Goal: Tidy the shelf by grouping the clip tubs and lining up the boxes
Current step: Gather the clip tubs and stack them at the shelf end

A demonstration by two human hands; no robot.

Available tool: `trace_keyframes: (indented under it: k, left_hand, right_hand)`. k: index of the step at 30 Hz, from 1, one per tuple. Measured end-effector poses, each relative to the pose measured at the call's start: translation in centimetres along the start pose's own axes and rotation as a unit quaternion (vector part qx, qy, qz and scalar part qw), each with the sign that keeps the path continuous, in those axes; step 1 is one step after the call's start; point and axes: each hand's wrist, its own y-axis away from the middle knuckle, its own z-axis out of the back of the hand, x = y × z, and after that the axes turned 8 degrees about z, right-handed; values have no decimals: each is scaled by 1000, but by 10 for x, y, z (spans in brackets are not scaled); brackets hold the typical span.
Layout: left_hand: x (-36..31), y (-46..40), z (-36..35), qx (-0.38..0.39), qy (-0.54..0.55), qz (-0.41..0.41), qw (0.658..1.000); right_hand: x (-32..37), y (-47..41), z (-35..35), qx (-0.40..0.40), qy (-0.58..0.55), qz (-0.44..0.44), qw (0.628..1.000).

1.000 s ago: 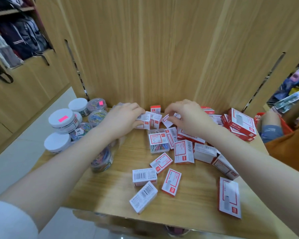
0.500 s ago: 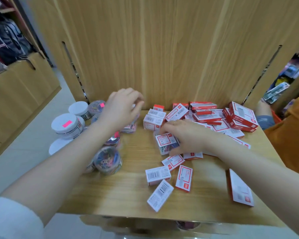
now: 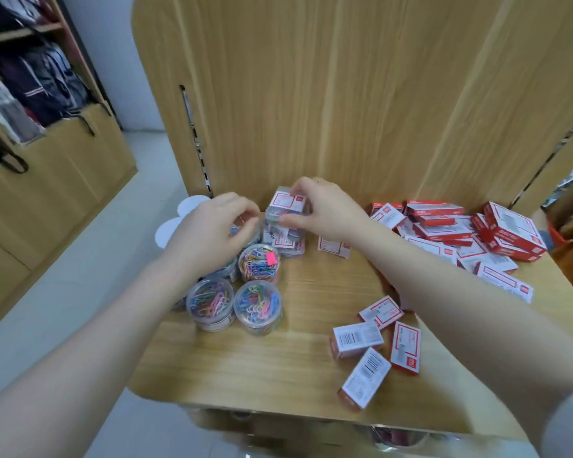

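Observation:
On the wooden shelf (image 3: 278, 365), my right hand (image 3: 325, 209) grips a small clear clip box with a red-and-white label (image 3: 283, 204), held on top of another such box (image 3: 286, 241) near the back panel. My left hand (image 3: 212, 236) is curled over a round clip tub at the back left, fingertips pinched; that tub is mostly hidden. Three round clear tubs of coloured paper clips stand together: one with a pink sticker (image 3: 258, 262), two in front (image 3: 210, 305) (image 3: 258, 307). Red-and-white boxes lie piled at the right (image 3: 444, 226) and scattered in front (image 3: 358, 338).
White tub lids (image 3: 176, 223) show behind my left hand at the shelf's left edge. A larger red box stack (image 3: 510, 233) sits at the far right. Wooden back panel (image 3: 344, 94) rises behind. A cabinet with bags (image 3: 40, 94) stands on the left.
My right hand picked up the clear labelled clip box from mid-shelf and carried it left to the back beside the tubs. My left hand lowered onto a tub. The camera view shifted right.

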Motion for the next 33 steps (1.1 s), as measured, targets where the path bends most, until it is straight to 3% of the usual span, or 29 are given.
trace_keyframes:
  k: [5,11,15,17,23,29,33]
  left_hand:
    - [-4,7,-2,29,15,3,999]
    - [-45,12,-21,179,32,-95,979]
    - [-91,24,-25,318,25,-94,943]
    - [-105,31,-28,357,14,-86,930]
    - [-110,42,-44,366,12,-58,929]
    - [-105,49,-55,316,-11,-38,948]
    - [-103,50,-62,228,-51,24,972]
  right_hand:
    - [-12,34,27,-36,30,18,999]
    - [-34,115,59,223,97,64,968]
    - [-40,138,46,291,214,104,927]
    - [-40,141,40,272,214,111,932]
    - [-44,139,28,191,259,133,937]
    - [-54,139,21,90,250,179,947]
    - [-58,142,25,24,104,144,984]
